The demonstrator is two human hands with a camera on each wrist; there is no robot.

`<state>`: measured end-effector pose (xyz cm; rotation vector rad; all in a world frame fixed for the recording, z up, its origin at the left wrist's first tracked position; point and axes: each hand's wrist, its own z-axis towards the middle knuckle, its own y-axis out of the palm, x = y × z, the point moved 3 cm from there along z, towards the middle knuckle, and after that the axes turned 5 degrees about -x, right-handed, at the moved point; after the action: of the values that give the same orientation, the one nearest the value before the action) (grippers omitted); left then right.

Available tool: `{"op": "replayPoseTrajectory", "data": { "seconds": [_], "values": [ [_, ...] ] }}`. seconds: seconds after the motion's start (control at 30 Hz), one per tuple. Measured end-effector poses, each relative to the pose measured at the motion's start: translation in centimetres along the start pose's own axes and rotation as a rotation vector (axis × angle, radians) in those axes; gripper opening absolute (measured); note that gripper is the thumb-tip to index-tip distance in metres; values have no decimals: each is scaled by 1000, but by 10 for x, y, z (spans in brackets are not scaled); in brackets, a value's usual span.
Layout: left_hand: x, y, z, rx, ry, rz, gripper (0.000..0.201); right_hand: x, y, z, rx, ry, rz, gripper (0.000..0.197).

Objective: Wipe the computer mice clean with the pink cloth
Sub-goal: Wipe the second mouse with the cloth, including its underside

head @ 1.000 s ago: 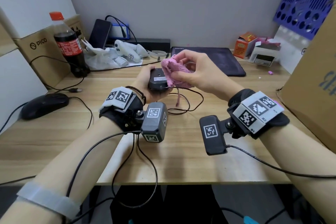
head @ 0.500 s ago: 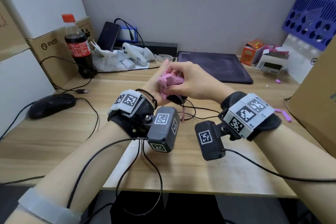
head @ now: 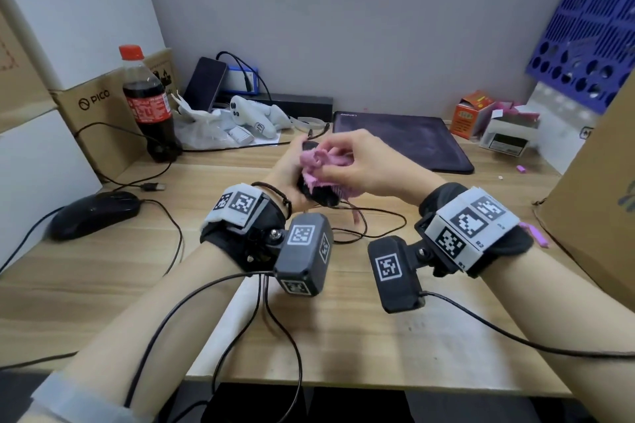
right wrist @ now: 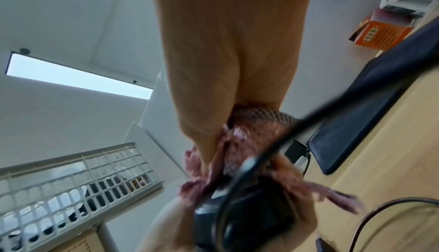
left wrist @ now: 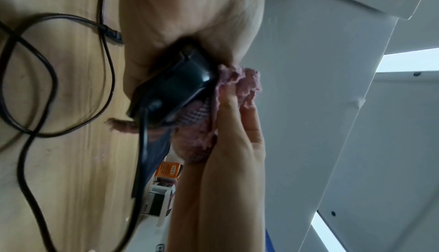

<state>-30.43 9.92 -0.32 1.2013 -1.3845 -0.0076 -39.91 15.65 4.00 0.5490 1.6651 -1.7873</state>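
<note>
My left hand (head: 292, 178) grips a black wired mouse (head: 318, 196) above the middle of the wooden desk (head: 446, 319). In the left wrist view the mouse (left wrist: 175, 87) sits against my palm with its cable hanging down. My right hand (head: 357, 161) holds the bunched pink cloth (head: 319, 165) and presses it onto the mouse, covering most of it. The cloth (right wrist: 237, 154) shows blurred under my right fingers in the right wrist view. A second black wired mouse (head: 94, 213) lies on the desk at the left, untouched.
A cola bottle (head: 147, 106) stands at the back left beside a cardboard PICO box (head: 92, 113). White controllers (head: 254, 120) and a dark mouse pad (head: 402, 141) lie at the back. A large cardboard box (head: 598, 189) stands at the right. Loose cables (head: 371, 233) loop beneath my hands.
My right hand has rubbed the cloth over the mouse, first down towards me, then back up over its top. The left hand has turned the mouse from underside-up to mostly hidden.
</note>
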Motion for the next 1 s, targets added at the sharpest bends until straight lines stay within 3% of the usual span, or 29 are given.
{"op": "replayPoseTrajectory", "data": {
  "seconds": [0.07,0.17,0.3,0.43,0.67,0.77,0.87,0.93,1.0],
  "values": [
    [2,-3,0,90,-23,48,54,-2,2,-6,-90,-29,-73,17],
    [1,3,0,82,-16,71,53,-2,1,-7,-62,-39,-77,18],
    [-3,15,-5,-101,-11,-16,38,0,-3,1,90,-40,31,13],
    [-8,18,-7,-130,-10,96,25,9,-9,11,197,37,59,11],
    [-11,11,-8,-83,-18,165,40,22,-17,9,295,115,43,15],
    [-6,10,-10,-82,2,190,36,21,-17,1,217,110,146,13],
    [-11,8,-7,5,-28,88,43,1,-8,5,86,-43,63,14],
    [-14,6,-4,65,-35,-12,41,-7,-5,10,81,-79,-52,13],
    [-13,8,-4,50,-9,50,37,-4,-8,13,135,-45,-70,10]
  ]
}}
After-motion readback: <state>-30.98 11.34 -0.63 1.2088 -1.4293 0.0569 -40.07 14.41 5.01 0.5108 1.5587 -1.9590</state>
